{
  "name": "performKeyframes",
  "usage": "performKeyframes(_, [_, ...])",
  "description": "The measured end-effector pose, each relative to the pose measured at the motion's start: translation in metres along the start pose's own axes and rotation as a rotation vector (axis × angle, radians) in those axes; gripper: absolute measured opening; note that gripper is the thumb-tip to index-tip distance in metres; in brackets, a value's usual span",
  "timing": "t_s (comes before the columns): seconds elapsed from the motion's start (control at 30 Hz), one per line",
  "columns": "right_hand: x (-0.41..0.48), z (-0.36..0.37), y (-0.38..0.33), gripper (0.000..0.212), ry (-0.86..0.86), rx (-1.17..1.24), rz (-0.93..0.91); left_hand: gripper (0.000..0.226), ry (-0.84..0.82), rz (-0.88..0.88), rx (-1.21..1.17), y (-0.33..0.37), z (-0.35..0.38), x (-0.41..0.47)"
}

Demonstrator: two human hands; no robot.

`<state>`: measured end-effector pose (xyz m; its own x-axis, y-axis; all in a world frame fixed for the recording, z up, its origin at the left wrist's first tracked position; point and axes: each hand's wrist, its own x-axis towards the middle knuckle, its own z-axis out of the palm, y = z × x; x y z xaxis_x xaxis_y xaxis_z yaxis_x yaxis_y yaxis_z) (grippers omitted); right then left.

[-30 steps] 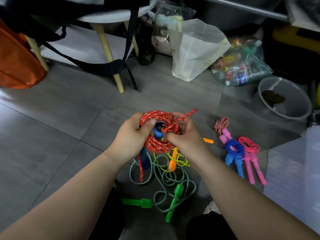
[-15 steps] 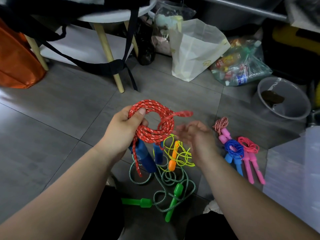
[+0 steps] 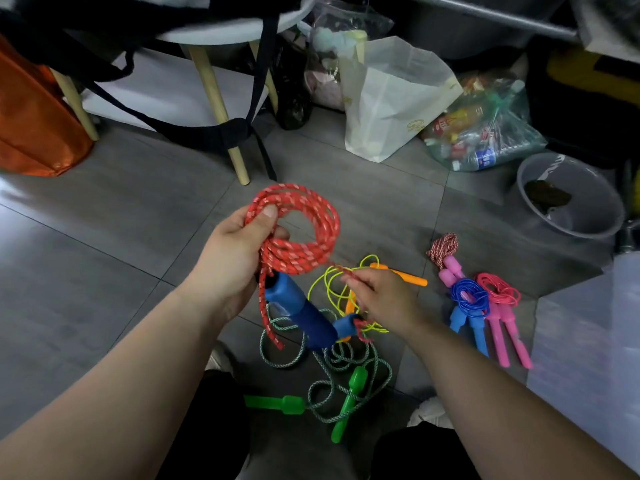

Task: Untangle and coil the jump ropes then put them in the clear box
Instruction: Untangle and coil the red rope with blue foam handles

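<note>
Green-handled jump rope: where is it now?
Head view, bottom centre: the green-handled, green-white braided jump rope lies tangled on the grey tiled floor, beside the yellow, orange-handled rope.

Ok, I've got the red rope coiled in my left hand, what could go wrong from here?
1. The left hand grips the red rope coil at one side only, so loops could slip loose if the right hand tugs the strand it pinches.
2. The blue handles and a loose red tail hang over the yellow rope and green rope, and may tangle with them.
</note>
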<state>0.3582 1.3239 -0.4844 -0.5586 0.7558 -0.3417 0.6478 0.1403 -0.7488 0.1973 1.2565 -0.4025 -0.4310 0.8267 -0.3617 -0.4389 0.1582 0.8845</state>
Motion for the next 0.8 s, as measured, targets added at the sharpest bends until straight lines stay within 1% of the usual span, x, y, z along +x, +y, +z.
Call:
performKeyframes(0.07, [-0.001,-0.006,0.012,0.041,0.009,-0.061,0.066,0.024,0.014,0.02,-0.024,0.003,-0.001,0.001])
performKeyframes(0.17, [-0.003,-0.016,0.014,0.03,0.029,-0.031,0.11,0.026,0.018,0.018,0.003,0.005,-0.003,0.001])
performKeyframes(0.27, [-0.003,-0.021,0.02,0.028,0.048,-0.084,0.154,0.025,0.015,0.0,0.025,0.006,-0.006,0.002])
performKeyframes(0.3, [-0.003,-0.021,0.024,0.028,0.056,-0.068,0.178,0.024,0.016,-0.007,0.055,0.006,-0.008,0.002])
performKeyframes(0.37, [-0.001,-0.024,0.027,0.028,0.061,0.044,0.223,0.021,0.02,-0.019,0.134,0.005,-0.013,0.003])
performKeyframes(0.43, [0.002,-0.03,0.025,0.025,0.068,0.126,0.235,0.019,0.02,-0.033,0.204,0.003,-0.016,0.003])
performKeyframes(0.5, [0.006,-0.035,0.024,0.023,0.102,0.155,0.231,0.018,0.004,-0.05,0.211,0.004,-0.016,0.002])
performKeyframes(0.53, [0.007,-0.037,0.024,0.022,0.124,0.132,0.23,0.019,-0.013,-0.06,0.185,0.005,-0.014,0.001])
performKeyframes(0.63, [0.007,-0.039,0.035,0.023,0.169,-0.059,0.276,0.024,-0.037,-0.089,0.086,0.011,-0.013,-0.002])
performKeyframes(0.73, [0.002,-0.047,0.051,0.022,0.173,-0.199,0.376,0.025,0.021,-0.104,0.035,0.016,-0.019,0.0])
performKeyframes(0.8, [-0.005,-0.055,0.061,0.025,0.167,-0.287,0.485,0.025,0.064,-0.103,0.031,0.019,-0.023,0.001])
